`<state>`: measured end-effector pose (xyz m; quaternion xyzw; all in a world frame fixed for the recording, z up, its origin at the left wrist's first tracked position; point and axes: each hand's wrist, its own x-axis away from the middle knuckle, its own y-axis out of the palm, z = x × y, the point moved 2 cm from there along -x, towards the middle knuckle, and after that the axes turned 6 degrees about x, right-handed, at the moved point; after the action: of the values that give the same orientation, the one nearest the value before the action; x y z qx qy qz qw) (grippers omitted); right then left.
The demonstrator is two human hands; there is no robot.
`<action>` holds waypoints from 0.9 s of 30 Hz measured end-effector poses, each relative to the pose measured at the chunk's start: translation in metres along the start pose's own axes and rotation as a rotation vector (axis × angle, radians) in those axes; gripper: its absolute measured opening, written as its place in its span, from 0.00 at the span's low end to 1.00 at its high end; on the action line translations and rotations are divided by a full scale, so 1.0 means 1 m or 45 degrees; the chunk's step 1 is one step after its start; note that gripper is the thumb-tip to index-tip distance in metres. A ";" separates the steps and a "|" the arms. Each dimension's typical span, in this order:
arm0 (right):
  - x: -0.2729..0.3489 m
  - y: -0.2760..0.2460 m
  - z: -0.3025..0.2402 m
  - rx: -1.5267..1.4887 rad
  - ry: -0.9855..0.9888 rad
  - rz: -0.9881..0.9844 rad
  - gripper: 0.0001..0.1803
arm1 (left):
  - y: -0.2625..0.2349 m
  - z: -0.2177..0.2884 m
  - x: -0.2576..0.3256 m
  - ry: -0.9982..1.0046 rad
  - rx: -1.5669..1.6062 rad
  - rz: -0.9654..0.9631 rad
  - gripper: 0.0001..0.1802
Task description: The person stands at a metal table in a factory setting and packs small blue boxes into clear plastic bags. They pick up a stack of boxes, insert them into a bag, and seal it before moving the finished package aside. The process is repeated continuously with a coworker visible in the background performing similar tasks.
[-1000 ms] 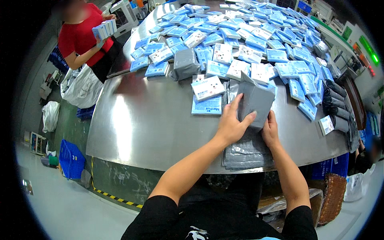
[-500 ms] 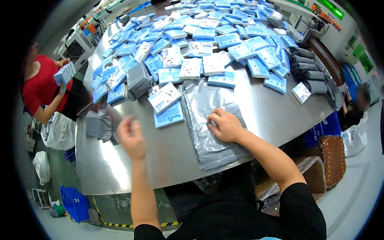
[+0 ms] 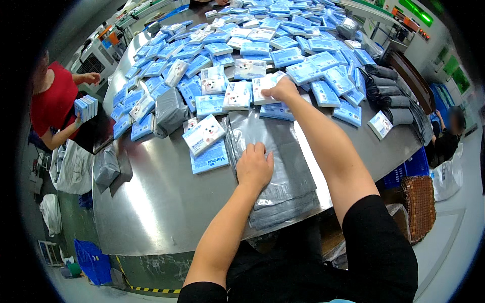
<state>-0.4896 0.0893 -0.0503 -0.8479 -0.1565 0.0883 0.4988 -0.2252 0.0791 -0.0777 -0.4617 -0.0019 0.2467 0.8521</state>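
Observation:
My left hand [image 3: 256, 165] lies on a stack of grey plastic mailing bags [image 3: 290, 177] in front of me, its fingers stretched forward and holding nothing. Beyond the stack my right hand [image 3: 283, 89] grips the right side of a white and blue soft pack [image 3: 261, 87], thumb on its printed face. Just left of the bags, a white-faced pack [image 3: 204, 134] rests tilted on a blue pack [image 3: 211, 157]. A large heap of similar packs [image 3: 255, 49] spreads across the far part of the metal table [image 3: 146, 202].
One grey wrapped parcel [image 3: 106, 166] sits at the table's left edge; another [image 3: 173, 112] leans by the heap. Rolled grey bags [image 3: 394, 96] lie at the right. A person in red [image 3: 55, 101] stands left, holding packs [image 3: 86, 107]. Blue crates [image 3: 93, 261] stand on the floor.
My left hand has come from the left onto the bags. My right hand has left the bags, reached forward and taken hold of a pack. The grey parcel now sits farther left.

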 end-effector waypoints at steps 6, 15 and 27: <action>-0.045 -0.016 0.004 -0.616 0.044 -0.803 0.21 | 0.004 -0.006 0.007 0.042 0.014 0.146 0.12; 0.018 -0.042 -0.009 0.540 -0.339 -0.820 0.57 | 0.003 -0.008 0.007 0.014 0.097 0.143 0.11; 0.094 0.015 -0.178 0.168 -1.153 -1.033 0.43 | -0.001 -0.011 0.007 0.074 0.076 0.149 0.13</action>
<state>-0.3445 -0.0298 0.0234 -0.5661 -0.6577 0.2523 0.4280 -0.2159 0.0728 -0.0851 -0.4422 0.0571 0.2828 0.8492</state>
